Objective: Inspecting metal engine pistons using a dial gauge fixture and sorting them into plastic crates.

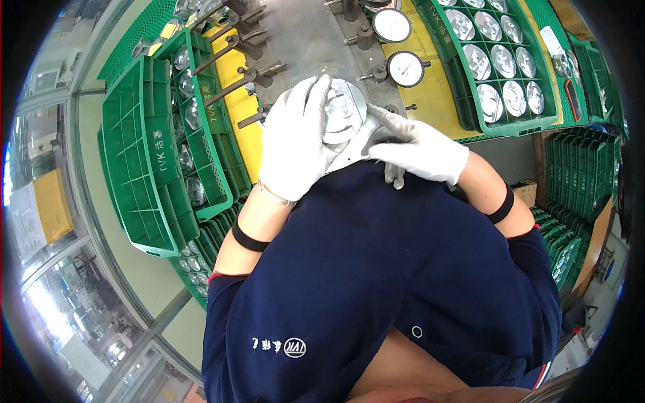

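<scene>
A silver metal piston is held in front of my chest, its round machined face turned up. My white-gloved left hand is closed around its left side, with the fingers laid along the rim. From the right, my right hand, in a white glove with grey-smudged fingertips, grips the piston's lower right side with bent fingers. Some of those fingers are hidden under the part. Between the hands shows a pale surface; I cannot tell whether it is the piston's skirt or a cloth.
Beyond my hands lies a grey metal plate flanked by clamp-like posts. Two dial gauges stand at its right. A green crate of pistons sits at right; tilted green crates are at left. Stacked crates fill the far right.
</scene>
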### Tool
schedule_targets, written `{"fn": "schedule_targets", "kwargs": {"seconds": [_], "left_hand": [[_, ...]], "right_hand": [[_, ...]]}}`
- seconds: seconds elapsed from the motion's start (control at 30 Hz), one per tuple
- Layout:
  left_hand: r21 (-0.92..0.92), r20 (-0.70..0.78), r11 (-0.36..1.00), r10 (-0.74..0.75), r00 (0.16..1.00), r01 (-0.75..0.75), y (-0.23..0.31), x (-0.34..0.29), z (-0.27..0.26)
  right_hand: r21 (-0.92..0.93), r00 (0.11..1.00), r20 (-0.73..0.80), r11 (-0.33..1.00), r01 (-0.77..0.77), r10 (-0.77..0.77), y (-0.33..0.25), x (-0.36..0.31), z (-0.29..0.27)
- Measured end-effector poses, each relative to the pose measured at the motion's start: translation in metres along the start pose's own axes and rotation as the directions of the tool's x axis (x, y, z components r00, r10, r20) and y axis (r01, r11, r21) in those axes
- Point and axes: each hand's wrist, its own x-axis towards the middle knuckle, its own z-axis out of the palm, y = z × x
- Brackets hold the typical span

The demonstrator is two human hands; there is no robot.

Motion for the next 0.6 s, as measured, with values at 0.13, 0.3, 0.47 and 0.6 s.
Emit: {"fn": "schedule_targets", "kwargs": {"seconds": [0.13,0.3,0.47,0.6], "left_hand": [[-0.047,-0.046,0.998,-0.048,0.998,0.046,-0.008,0.007,0.009],[-0.14,-0.067,0.988,-0.071,0.995,0.061,-0.021,0.013,0.019],[-0.146,-0.091,0.989,-0.05,0.995,0.037,-0.025,0.014,0.021],[-0.142,-0.09,0.988,-0.068,0.994,0.055,-0.023,0.015,0.021]], "right_hand": [[0.001,0.996,-0.023,0.996,0.086,-0.086,0.005,0.011,0.012],[0.031,0.994,-0.047,0.994,0.101,-0.099,0.006,0.018,0.014],[0.052,0.995,-0.044,0.994,0.096,-0.093,0.007,0.019,0.011],[0.027,0.998,-0.037,0.998,0.056,-0.055,0.003,0.019,0.012]]}}
